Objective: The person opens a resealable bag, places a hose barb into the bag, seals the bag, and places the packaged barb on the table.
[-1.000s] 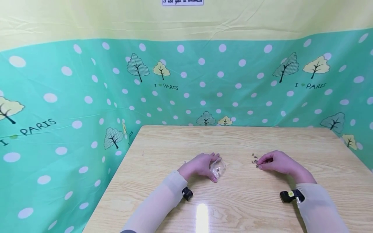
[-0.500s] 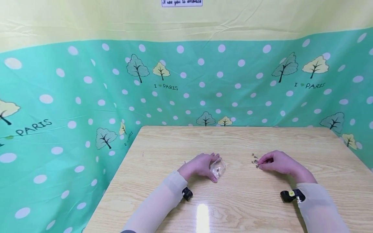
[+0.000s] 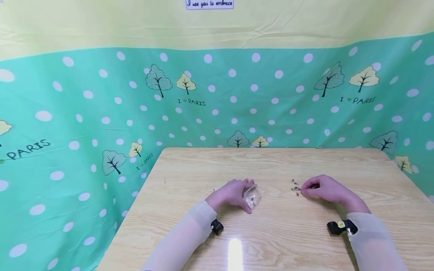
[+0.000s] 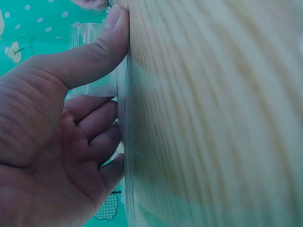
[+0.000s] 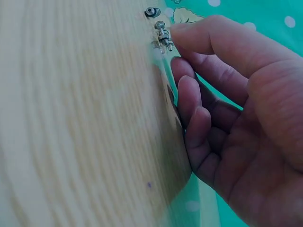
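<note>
My left hand (image 3: 234,192) grips a small clear plastic box (image 3: 256,192) from its left side, thumb at the near edge and fingers behind. A few tiny dark pieces (image 3: 252,199) show in the box. In the left wrist view the thumb (image 4: 102,54) lies along the see-through box wall (image 4: 90,33). To the right, several small screw-like metal pieces (image 3: 293,189) lie loose on the table. My right hand (image 3: 325,189) has thumb and forefinger pinched at the pile's right edge, against a small metal piece (image 5: 165,40); its other fingers are curled, and the fingertips partly hide it.
The light wood table (image 3: 271,241) reaches back to a green dotted curtain (image 3: 190,124). A small dark mark (image 3: 214,189) shows just left of the left wrist. Each wrist wears a black camera (image 3: 335,228).
The right fingertips have drawn slightly right, away from the loose metal pieces. The left hand and box stay put. The head view has shifted a little.
</note>
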`<state>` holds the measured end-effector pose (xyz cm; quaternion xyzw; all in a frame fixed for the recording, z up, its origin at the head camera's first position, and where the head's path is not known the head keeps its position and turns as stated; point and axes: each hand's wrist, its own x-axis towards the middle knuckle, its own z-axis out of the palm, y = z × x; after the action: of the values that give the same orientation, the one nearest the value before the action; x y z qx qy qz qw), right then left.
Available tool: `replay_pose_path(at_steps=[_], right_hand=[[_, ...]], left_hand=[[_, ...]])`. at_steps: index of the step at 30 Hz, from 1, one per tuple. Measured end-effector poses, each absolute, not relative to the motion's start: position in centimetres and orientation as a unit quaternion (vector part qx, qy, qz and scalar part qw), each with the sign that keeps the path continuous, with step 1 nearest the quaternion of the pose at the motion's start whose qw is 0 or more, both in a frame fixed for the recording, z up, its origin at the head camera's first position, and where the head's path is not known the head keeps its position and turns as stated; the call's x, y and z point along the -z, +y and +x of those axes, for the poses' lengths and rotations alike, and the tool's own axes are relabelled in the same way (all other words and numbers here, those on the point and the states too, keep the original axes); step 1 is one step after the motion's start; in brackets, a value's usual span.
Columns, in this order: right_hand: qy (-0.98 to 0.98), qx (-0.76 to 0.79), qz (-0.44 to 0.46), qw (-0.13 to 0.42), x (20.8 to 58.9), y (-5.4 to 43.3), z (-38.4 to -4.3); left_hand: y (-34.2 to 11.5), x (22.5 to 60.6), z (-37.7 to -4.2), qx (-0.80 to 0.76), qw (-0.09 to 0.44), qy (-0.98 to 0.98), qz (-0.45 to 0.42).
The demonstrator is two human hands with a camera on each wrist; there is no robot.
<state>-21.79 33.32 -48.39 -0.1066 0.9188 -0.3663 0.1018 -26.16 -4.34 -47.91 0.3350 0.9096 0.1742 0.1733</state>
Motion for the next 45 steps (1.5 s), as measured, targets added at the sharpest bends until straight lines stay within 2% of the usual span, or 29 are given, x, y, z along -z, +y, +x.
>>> replay_pose_path(at_steps=[8, 15, 35, 45], right_hand=[[0.915, 0.382, -0.099, 0.084, 48.1, 32.6, -22.0], [0.91, 0.39, -0.128, 0.064, 47.3, 30.3, -22.3], [0.873, 0.42, -0.225, 0.099, 47.9, 23.4, -22.0], [0.877, 0.417, -0.224, 0.078, 47.0, 21.0, -22.6]], left_hand=[[-4.4, 47.8, -26.0, -0.173, 0.171, 0.91, 0.336], [-4.5, 47.4, -25.9, -0.17, 0.165, 0.909, 0.343], [-4.5, 47.9, -26.0, -0.163, 0.167, 0.913, 0.334], [-4.4, 47.7, -26.1, -0.159, 0.167, 0.912, 0.339]])
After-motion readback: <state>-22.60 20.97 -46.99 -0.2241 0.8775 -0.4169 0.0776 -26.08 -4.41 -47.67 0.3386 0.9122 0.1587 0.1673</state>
